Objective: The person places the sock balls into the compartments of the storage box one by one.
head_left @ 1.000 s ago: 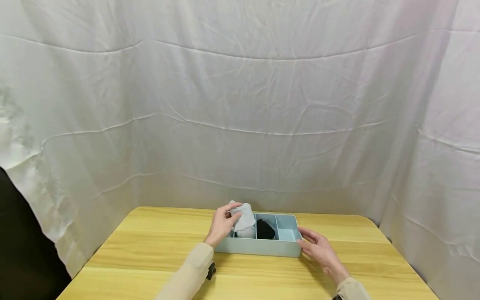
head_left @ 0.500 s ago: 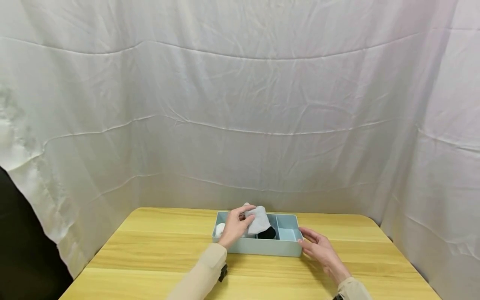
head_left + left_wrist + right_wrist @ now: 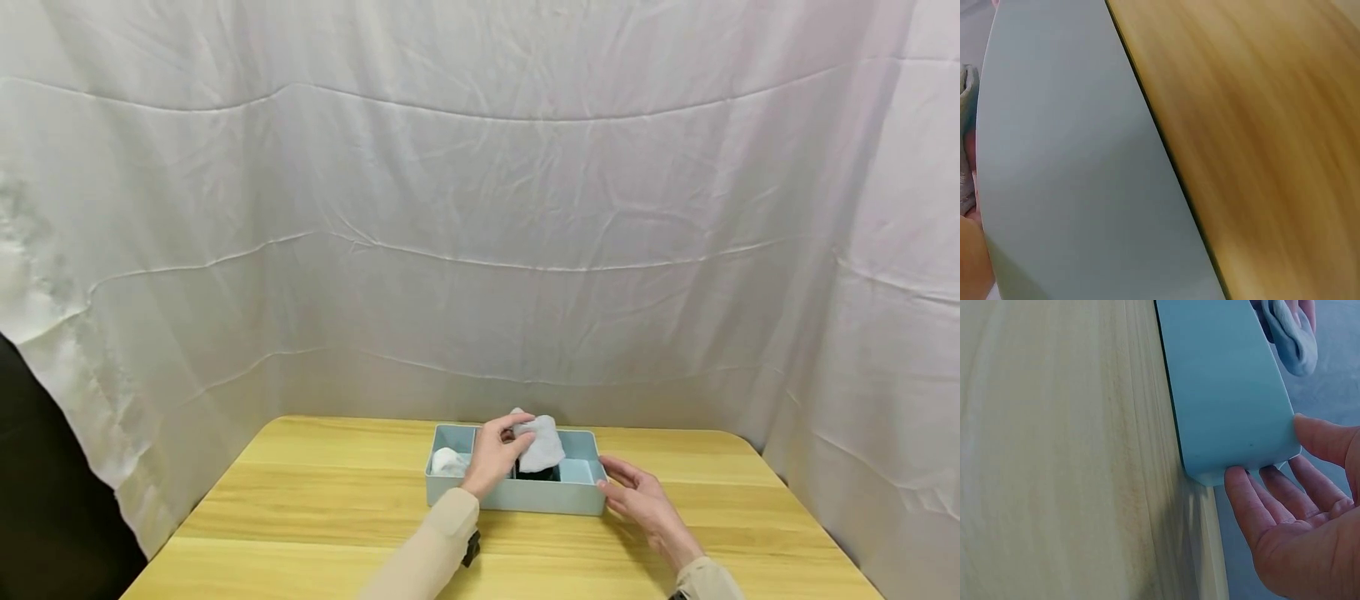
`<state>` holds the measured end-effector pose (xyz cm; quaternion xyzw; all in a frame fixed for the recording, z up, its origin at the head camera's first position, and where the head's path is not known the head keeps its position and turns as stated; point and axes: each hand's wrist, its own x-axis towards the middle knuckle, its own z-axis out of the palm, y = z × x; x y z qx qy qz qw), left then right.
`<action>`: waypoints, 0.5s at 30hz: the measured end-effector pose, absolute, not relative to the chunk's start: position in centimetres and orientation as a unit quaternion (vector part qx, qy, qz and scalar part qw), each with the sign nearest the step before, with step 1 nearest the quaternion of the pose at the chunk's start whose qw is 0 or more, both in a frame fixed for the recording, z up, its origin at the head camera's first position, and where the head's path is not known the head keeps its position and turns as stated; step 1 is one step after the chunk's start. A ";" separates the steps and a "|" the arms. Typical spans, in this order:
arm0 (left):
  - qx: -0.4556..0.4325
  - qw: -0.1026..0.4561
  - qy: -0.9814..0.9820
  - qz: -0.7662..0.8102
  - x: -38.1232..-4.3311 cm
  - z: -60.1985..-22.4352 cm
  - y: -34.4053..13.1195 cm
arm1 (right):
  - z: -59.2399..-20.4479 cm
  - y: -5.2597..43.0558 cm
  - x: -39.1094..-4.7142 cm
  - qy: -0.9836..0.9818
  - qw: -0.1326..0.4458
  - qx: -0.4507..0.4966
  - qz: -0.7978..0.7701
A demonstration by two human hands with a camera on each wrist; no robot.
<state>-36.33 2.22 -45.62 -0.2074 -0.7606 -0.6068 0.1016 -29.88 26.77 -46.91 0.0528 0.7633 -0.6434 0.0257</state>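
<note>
In the head view my left hand (image 3: 497,448) pinches a folded light grey sock (image 3: 543,446) between thumb and fingers. The sock hangs over the third compartment of a pale blue box (image 3: 525,497) and overlaps a black cloth bundle (image 3: 538,475) lying there. My right hand (image 3: 637,500) touches the box's right end. In the right wrist view its fingers (image 3: 1249,503) lie against the end wall and the thumb reaches the rim, all loosely extended. A white rolled bundle (image 3: 448,462) sits in the leftmost compartment. My left hand hides most of the second compartment.
The box stands toward the far edge of a wooden table (image 3: 315,483). The rightmost compartment shows its bare floor (image 3: 576,471). Pale curtains (image 3: 525,317) hang behind and along both sides.
My left hand has carried the grey sock rightward, from over the left compartments to above the black bundle. The white bundle has come into view. My right hand stays at the box's end.
</note>
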 end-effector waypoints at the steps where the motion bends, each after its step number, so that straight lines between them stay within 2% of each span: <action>1: -0.205 0.108 -0.759 -0.608 -36.4 -45.7 2.5 | -46.9 26.8 -29.9 0.763 0.025 0.053 -0.643; 7: -0.183 0.142 -0.760 -0.607 -36.6 -45.9 4.1 | -47.0 26.7 -29.9 0.761 0.023 0.049 -0.647; 15: -0.175 0.136 -0.779 -0.587 -36.4 -45.5 5.7 | -47.1 26.8 -29.9 0.755 0.021 0.049 -0.653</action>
